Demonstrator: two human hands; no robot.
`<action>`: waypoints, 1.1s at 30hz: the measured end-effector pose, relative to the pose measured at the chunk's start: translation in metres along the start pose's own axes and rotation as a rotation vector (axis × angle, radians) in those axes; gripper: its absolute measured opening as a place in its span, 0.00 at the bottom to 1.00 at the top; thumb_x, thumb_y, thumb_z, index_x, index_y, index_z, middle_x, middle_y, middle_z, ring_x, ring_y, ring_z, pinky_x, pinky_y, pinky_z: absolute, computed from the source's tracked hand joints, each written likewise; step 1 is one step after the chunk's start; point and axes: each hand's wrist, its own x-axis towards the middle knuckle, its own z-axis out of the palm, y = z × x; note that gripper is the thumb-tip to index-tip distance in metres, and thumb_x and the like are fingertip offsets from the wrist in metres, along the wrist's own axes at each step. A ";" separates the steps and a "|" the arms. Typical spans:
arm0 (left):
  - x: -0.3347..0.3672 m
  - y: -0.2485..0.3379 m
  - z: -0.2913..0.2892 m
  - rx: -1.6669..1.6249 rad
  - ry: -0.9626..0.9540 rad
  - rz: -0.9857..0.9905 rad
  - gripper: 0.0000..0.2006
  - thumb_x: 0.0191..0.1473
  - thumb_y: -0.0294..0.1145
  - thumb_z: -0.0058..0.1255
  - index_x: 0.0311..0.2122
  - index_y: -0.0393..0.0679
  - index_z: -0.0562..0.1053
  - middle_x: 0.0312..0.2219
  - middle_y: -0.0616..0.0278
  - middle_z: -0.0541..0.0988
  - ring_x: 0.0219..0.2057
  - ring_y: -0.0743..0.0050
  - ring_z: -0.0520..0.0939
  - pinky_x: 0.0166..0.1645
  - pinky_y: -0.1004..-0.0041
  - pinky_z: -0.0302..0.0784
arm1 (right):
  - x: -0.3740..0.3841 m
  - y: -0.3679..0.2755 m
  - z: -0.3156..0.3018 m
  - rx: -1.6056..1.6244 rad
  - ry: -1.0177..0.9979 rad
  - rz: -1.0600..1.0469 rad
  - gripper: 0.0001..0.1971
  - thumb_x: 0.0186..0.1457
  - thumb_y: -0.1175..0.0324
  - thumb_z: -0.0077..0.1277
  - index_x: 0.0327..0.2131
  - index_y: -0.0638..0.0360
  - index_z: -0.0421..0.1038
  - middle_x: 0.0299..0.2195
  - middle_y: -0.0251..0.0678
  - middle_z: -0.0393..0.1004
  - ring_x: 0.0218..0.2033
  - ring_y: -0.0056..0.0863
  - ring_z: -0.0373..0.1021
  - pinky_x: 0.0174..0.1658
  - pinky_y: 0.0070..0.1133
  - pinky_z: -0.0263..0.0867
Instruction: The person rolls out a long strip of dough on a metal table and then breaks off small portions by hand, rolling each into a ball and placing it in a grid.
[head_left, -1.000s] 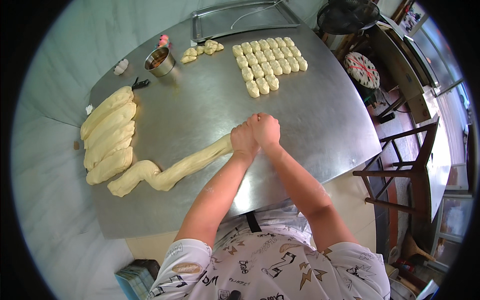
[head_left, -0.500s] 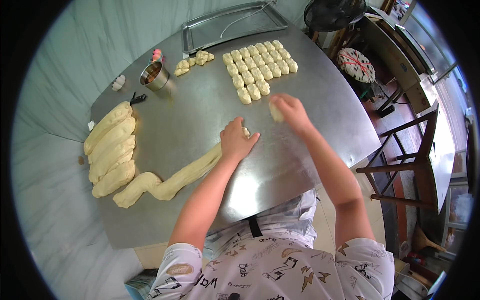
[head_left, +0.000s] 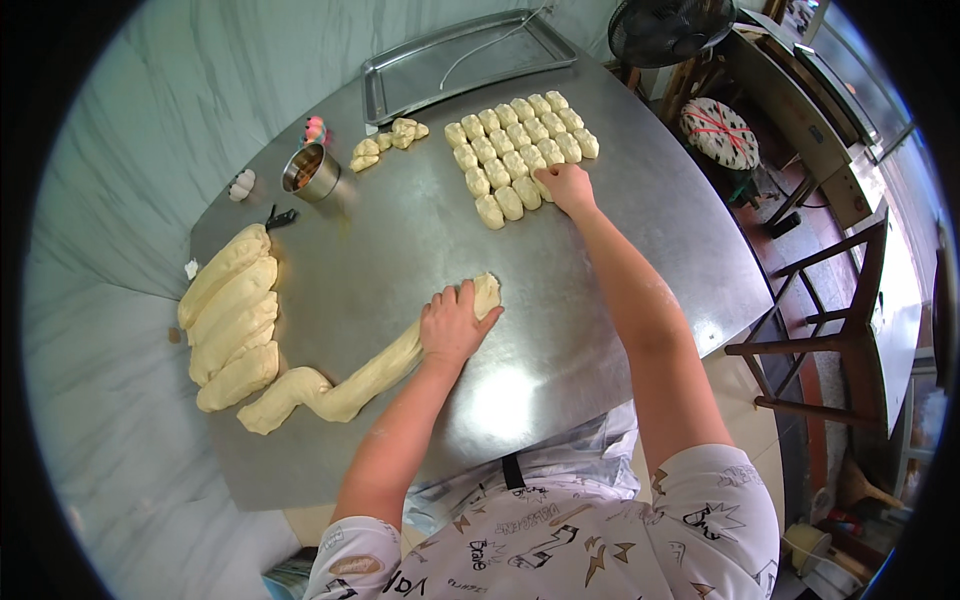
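A long rope of dough snakes over the metal table, thick and pale yellow. My left hand curls over it near its right end, with the cut tip sticking out past the fingers. Farther off, my right hand is at the front row of small dough pieces, at that row's right end. Its fingers are closed on a dough piece, mostly hidden under them, beside the last piece of the row. The pieces stand close together in several rows.
Thick dough logs lie side by side at the left. Behind them are a black-handled tool, a metal pot and dough scraps. A metal tray lies at the back. Right of the table stands a wooden chair.
My right hand has carried the dough piece away from me to the front row. My left hand has slid back slightly along the rope, baring its cut end.
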 end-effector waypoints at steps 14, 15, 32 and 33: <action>0.030 -0.009 -0.021 -0.367 -0.158 -0.146 0.32 0.50 0.62 0.70 0.54 0.51 0.79 0.35 0.59 0.84 0.40 0.50 0.87 0.45 0.56 0.85 | -0.102 -0.032 0.030 0.026 0.482 -0.356 0.25 0.66 0.48 0.55 0.36 0.66 0.82 0.39 0.55 0.84 0.44 0.53 0.81 0.49 0.43 0.76; 0.023 -0.007 -0.024 -0.381 -0.082 -0.110 0.32 0.50 0.60 0.70 0.55 0.53 0.79 0.36 0.60 0.84 0.41 0.50 0.87 0.45 0.56 0.85 | -0.138 -0.044 0.029 0.057 0.331 -0.355 0.25 0.67 0.48 0.54 0.35 0.66 0.81 0.37 0.56 0.84 0.43 0.54 0.81 0.48 0.44 0.76; 0.003 0.036 0.006 -0.268 0.005 -0.139 0.22 0.59 0.45 0.58 0.53 0.44 0.73 0.34 0.53 0.86 0.33 0.47 0.87 0.37 0.53 0.83 | -0.245 -0.089 0.061 0.200 -0.080 0.052 0.22 0.69 0.53 0.49 0.35 0.64 0.82 0.33 0.57 0.82 0.38 0.60 0.80 0.45 0.45 0.76; 0.005 0.037 0.007 -0.256 0.014 -0.147 0.20 0.58 0.44 0.58 0.51 0.44 0.73 0.33 0.55 0.86 0.33 0.50 0.88 0.37 0.54 0.84 | -0.242 -0.093 0.058 0.181 -0.100 0.074 0.23 0.69 0.52 0.49 0.35 0.64 0.83 0.33 0.57 0.82 0.38 0.60 0.80 0.45 0.45 0.76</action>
